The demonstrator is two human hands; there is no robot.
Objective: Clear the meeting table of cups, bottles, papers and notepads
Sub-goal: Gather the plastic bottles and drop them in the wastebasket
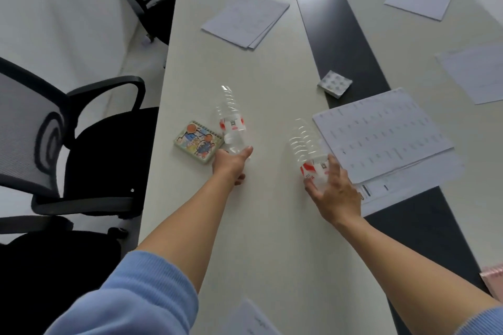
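Two clear bottles, apparently empty: light, thin-walled, slick; best gripped at the label.
Left bottle (231, 119): near table's (272, 239) left edge, by notepad (197, 141); left hand (231, 164) curled round its near end.
Right bottle (306, 141): beside papers (381, 136); right hand (336, 194) curled round it.

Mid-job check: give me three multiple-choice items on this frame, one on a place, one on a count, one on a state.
1. The cartoon notepad lies: A on the dark strip; B beside the left-hand grip; C on a chair.
2. Bottles held: A one; B two; C three.
3. The right-hand grip: A lies flat on paper; B is empty; C holds the right bottle.
Key: B, the notepad sits right beside it; B, left bottle and right bottle, one per hand; C, its fingers curl round it.
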